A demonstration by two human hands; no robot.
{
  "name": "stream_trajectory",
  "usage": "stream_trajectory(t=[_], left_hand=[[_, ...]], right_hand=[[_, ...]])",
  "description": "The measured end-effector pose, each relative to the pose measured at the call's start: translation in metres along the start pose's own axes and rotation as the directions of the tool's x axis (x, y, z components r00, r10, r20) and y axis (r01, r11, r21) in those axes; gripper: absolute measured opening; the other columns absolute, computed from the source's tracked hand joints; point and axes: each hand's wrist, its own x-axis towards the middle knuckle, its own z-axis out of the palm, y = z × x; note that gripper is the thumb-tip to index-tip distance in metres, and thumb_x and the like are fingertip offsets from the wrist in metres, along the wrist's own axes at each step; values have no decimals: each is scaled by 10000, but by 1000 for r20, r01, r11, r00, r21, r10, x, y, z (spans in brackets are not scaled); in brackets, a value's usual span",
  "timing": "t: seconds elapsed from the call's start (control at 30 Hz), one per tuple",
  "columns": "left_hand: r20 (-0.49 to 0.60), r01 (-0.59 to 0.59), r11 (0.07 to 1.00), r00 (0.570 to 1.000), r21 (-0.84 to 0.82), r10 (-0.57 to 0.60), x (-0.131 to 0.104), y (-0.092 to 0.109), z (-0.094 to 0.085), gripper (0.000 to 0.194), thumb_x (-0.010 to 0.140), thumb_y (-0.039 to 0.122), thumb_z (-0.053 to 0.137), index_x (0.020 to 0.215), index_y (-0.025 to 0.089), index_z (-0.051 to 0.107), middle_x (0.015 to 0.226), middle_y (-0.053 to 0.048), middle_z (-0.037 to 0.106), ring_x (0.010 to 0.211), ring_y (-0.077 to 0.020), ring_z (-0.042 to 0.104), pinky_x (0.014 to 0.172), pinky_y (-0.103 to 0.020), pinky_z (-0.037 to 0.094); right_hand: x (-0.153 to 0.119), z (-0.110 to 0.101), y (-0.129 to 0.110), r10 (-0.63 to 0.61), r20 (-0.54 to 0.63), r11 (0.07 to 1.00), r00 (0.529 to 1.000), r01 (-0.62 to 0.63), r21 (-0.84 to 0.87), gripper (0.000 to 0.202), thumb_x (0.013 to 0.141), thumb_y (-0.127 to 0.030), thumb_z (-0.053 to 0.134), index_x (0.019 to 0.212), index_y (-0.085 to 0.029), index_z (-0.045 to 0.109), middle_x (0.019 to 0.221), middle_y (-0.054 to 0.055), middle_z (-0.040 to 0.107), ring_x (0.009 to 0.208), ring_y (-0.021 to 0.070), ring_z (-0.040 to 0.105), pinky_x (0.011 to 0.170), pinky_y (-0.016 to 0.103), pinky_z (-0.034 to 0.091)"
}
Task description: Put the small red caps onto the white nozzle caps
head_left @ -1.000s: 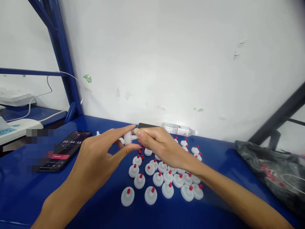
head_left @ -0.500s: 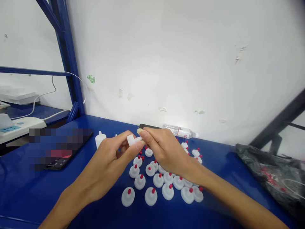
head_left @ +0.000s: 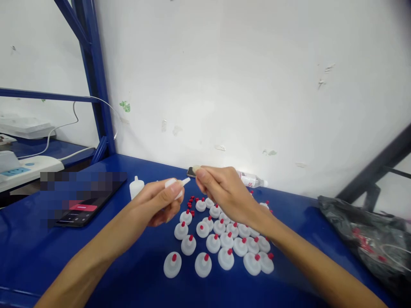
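Between the thumb and fingers of my left hand (head_left: 156, 203) is a white nozzle cap (head_left: 186, 182), its narrow spout pointing right and upward. My right hand (head_left: 226, 188) is just to the right of the spout tip, thumb and forefinger pinched together; whatever they hold is hidden. Below both hands, several white nozzle caps with red tips (head_left: 172, 264) stand on the blue table (head_left: 141, 282). A small group of loose red tip caps (head_left: 190, 204) lies among them, under the gap between my hands.
A white squeeze bottle (head_left: 136, 187) stands behind my left wrist. Farther left lies a black phone (head_left: 80, 217), near a power strip (head_left: 38, 167). A clear plastic bottle (head_left: 253, 179) and a dark device (head_left: 191, 172) rest by the wall. A black plastic bag (head_left: 346, 222) sits at right.
My hands have drawn apart; the right has moved off the spout to the right. The white nozzle cap, held in my left hand, now shows its bare spout.
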Motion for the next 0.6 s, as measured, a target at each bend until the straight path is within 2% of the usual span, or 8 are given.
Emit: stream_trajectory(t=[0.13,0.23,0.47,0.6], left_hand=[[-11,-33,995,999,95,35,-4,0,8,590,993,708,536,697,204,455,650,48,428,592,-109,325,539,-267,251],[-67,-44,978,996,205,59,-8,1,10,579,1012,702,506,710,210,455,681,48,418,634,-125,337,585,-277,294],[-58,-72,956,994,283,92,-9,-3,9,530,1034,671,490,750,225,456,692,56,420,630,-130,339,560,-293,301],[-64,-100,910,989,402,137,-9,-6,12,525,1051,688,415,785,237,436,709,53,424,643,-135,381,565,-303,323]], right_hand=[[-3,10,0,-18,0,1000,1000,18,7,538,1142,-472,399,670,-224,320,580,-71,313,527,87,269,535,288,236],[-3,9,0,-31,3,999,1000,31,-9,537,1140,-478,395,677,-229,291,586,-70,263,525,92,237,521,298,207],[-5,8,-2,-57,39,998,998,57,0,532,1146,-455,395,673,-223,323,577,-72,285,522,89,251,513,286,214],[-6,12,-2,-41,7,998,999,41,45,543,1145,-441,421,660,-216,325,570,-75,300,521,82,265,509,271,225]])
